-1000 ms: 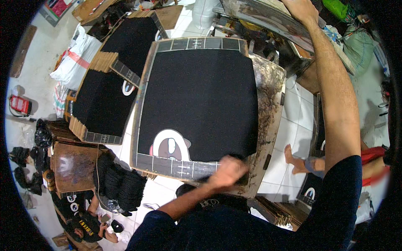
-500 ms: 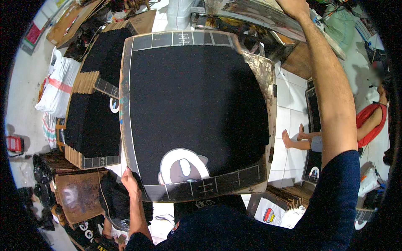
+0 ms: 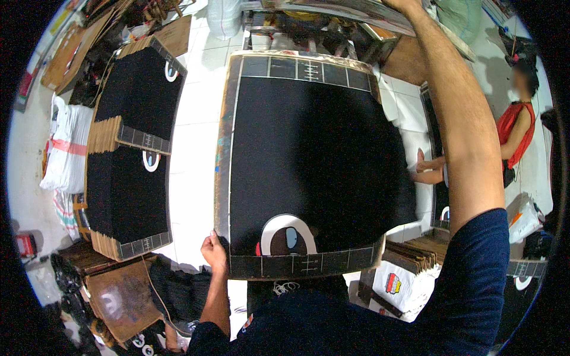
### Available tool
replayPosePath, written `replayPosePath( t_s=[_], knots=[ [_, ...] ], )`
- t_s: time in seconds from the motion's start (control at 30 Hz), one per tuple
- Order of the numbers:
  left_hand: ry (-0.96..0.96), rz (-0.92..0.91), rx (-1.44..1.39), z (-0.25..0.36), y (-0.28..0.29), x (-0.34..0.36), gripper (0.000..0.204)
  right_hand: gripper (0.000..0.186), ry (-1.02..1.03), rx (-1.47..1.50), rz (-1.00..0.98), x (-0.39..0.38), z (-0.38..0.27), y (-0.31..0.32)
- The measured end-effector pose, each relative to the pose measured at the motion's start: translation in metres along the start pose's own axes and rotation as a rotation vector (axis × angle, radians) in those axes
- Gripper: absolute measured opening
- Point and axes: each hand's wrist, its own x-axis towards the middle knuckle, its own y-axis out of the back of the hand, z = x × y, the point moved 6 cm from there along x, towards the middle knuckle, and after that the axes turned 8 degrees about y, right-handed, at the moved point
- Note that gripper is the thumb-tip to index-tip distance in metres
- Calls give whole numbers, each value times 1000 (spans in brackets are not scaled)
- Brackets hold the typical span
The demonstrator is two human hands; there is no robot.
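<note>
A flat board covered in black cloth (image 3: 273, 148) lies in front of me, with dark taped strips along its near and far ends. A cartoon eye print (image 3: 274, 234), white, brown and blue with a bit of red, sits at its near end. My left hand (image 3: 215, 252) is closed at the board's lower left edge, thumb upward. My right arm stretches far forward, where my right hand (image 3: 405, 6) grips the edge of a tilted screen-printing frame (image 3: 356, 15). The top of the picture cuts off its fingers.
Stacked boards with black cloth (image 3: 127, 196) stand in a row on the left, beside a white sack (image 3: 68, 148). Upright boards with a white printed cloth (image 3: 398, 285) are at lower right. A person in red (image 3: 515, 133) sits at right, feet toward the board.
The board now appears farther right, with a strip of white floor showing to its left. My left hand has shifted right with its edge. The print looks browner and less glossy.
</note>
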Motion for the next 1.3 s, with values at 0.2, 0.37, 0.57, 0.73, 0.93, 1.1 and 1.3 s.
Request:
replayPosePath(
  t_s=[0.2, 0.37, 0.57, 0.73, 0.93, 1.1, 1.3],
  knots=[
    [-24, -173, 141, 4, 36, 1, 45, 86, 26, 88, -24, 8, 3, 3],
    [-113, -139, 499, 25, 34, -7, 55, 90, -7, 55, -60, 25, 6, 4],
    [-142, -125, 513, 50, 26, -16, 55, 98, -4, 51, -61, 43, 13, 4],
    [-81, -152, 482, 61, 12, -1, 61, 96, -4, 67, -61, 50, 16, 8],
    [-92, -223, 454, 53, 5, 8, 67, 87, 33, 118, -71, 60, 12, 9],
    [-166, -375, 385, 49, 13, 8, 66, 86, 31, 132, -59, 65, 22, 5],
    [-168, -351, 539, 55, 19, 7, 68, 86, 28, 90, -88, 69, 22, -3]
  ],
)
